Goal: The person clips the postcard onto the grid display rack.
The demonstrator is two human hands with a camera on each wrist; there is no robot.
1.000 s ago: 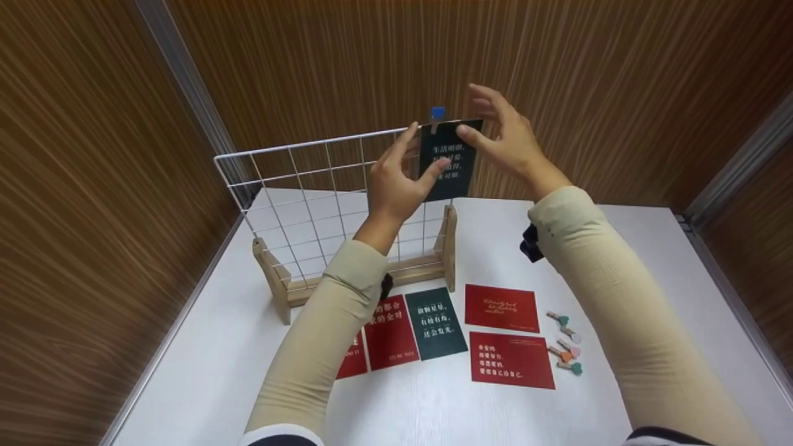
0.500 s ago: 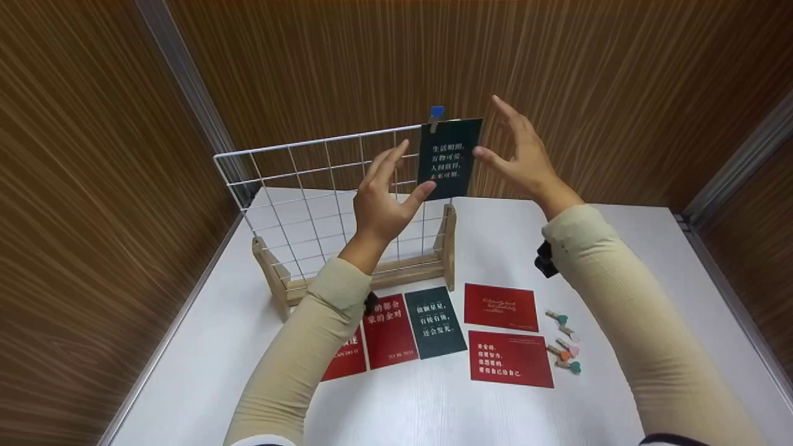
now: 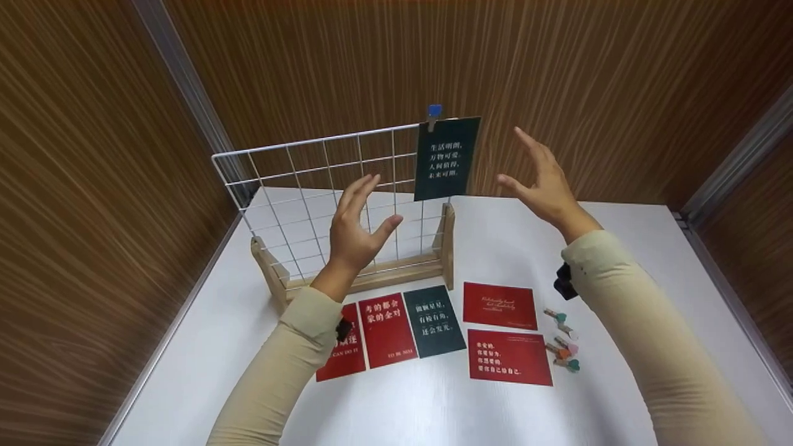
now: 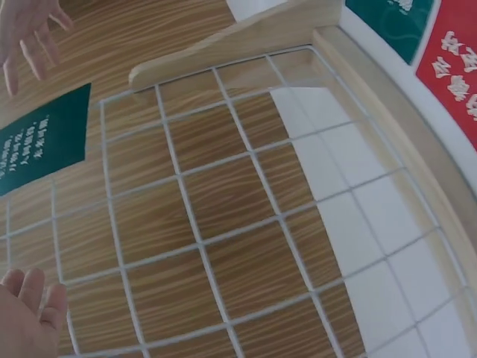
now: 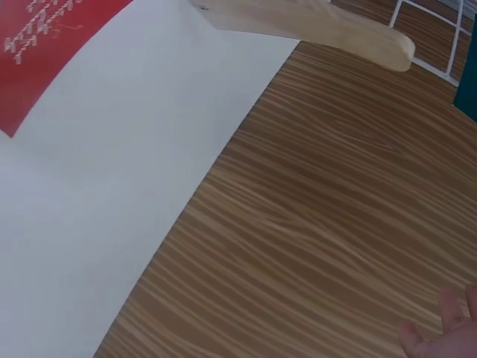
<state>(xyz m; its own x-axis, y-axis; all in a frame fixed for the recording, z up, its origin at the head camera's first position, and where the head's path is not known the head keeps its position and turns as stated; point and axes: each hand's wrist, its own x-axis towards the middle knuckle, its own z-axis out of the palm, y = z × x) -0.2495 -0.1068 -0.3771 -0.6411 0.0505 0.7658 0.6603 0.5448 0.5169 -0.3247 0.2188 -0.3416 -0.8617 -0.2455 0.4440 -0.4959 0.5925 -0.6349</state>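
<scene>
A dark green card (image 3: 447,160) with white writing hangs at the top right corner of a white wire grid (image 3: 316,186). A wooden clothespin with a blue heart (image 3: 435,111) clips the card's upper left edge to the top wire. In front of the grid, left of and below the card, my left hand (image 3: 356,235) is held up with fingers extended and nothing in it. My right hand (image 3: 545,189) is raised to the right of the card, apart from it, thumb and fingers spread. The card (image 4: 45,142) also shows in the left wrist view, beside the grid.
The grid stands in a wooden base (image 3: 396,272) on a white table (image 3: 396,409). Before it lie a green card (image 3: 435,322) and several red cards (image 3: 388,331). To the right are two more red cards (image 3: 509,357) and several heart clothespins (image 3: 565,341). Wood-grain panels (image 3: 588,93) enclose the table.
Both hands have drawn away from the hanging card, the left down and leftward, the right down and rightward. The card stays clipped on the grid.
</scene>
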